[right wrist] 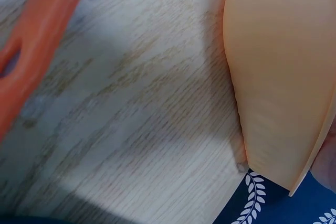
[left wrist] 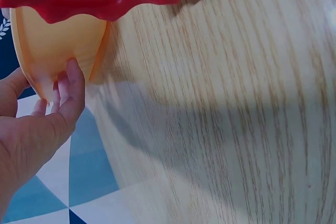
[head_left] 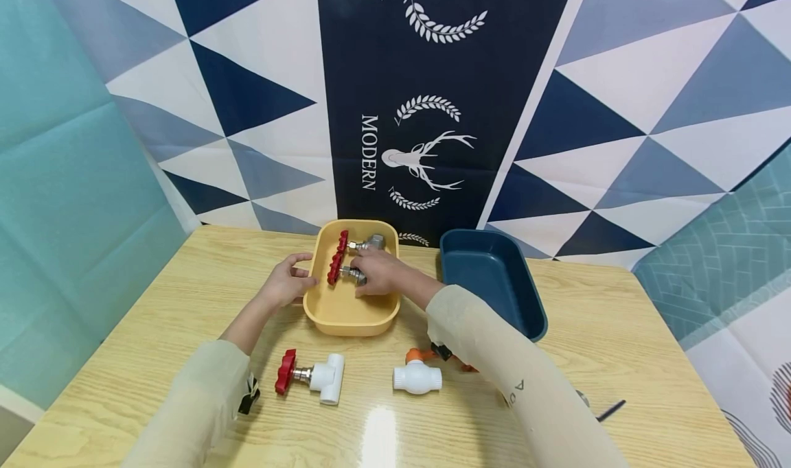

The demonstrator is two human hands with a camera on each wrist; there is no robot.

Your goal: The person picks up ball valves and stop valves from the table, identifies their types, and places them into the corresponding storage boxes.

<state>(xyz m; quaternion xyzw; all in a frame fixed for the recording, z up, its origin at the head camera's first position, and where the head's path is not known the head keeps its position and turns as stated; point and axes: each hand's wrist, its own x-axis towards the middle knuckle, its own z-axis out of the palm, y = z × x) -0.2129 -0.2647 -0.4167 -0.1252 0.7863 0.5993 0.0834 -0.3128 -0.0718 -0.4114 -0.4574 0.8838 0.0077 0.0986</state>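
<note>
A yellow bin (head_left: 342, 310) holds two metal valves with red handwheels, lying side by side. My right hand (head_left: 378, 270) reaches over its right rim and grips the nearer valve (head_left: 353, 274) by its grey body. The farther valve (head_left: 373, 242) lies just beyond that hand. At the bin's left wall, my left hand (head_left: 287, 283) touches the rim with spread fingers. In the left wrist view those fingers (left wrist: 73, 80) lie against the outer wall. Only a sliver of my right hand (right wrist: 326, 156) shows in the right wrist view, the rest hidden behind the bin.
A dark blue bin (head_left: 488, 269) stands to the right. Nearer me lie a white tee valve (head_left: 327, 379) with a red handwheel and a white ball valve (head_left: 417, 377) with an orange handle. Past my right sleeve a thin black rod (head_left: 610, 411) shows. Patterned cloth (head_left: 272, 111) hangs behind the table.
</note>
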